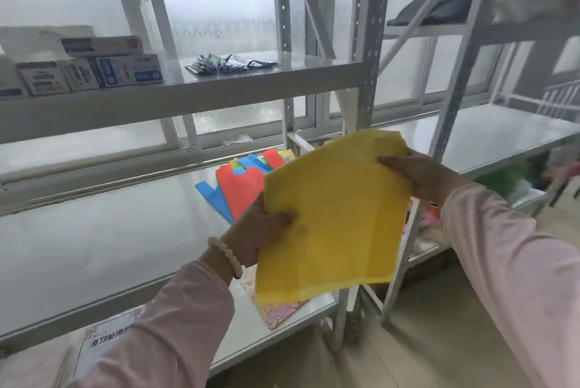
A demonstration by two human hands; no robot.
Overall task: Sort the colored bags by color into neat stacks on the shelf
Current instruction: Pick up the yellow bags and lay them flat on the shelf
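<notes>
- Holding a yellow bag (335,215) spread flat in the air, above the near right end of the middle shelf (110,246), touching no stack.
- Clamped at its left edge by the left hand (260,230), thumb on top, fingers underneath; beaded bracelet (226,254) on that wrist.
- Clamped at its far right corner by the right hand (417,174), thumb over the edge; gripped at opposite sides probably to pull it taut and smooth before stacking.
- Behind it on the shelf: a mixed heap, red bag (238,189) over blue bag (213,196), bits of green and yellow poking out at the back; looks unsorted.
- Under the yellow bag, a patterned multicolour sheet (279,312) at the shelf's front edge; cannot tell what.
- No separate yellow stack visible; likely early in the sort.
- Upper level: printed cartons (94,70) at left, dark packets (229,62) in the middle.
</notes>
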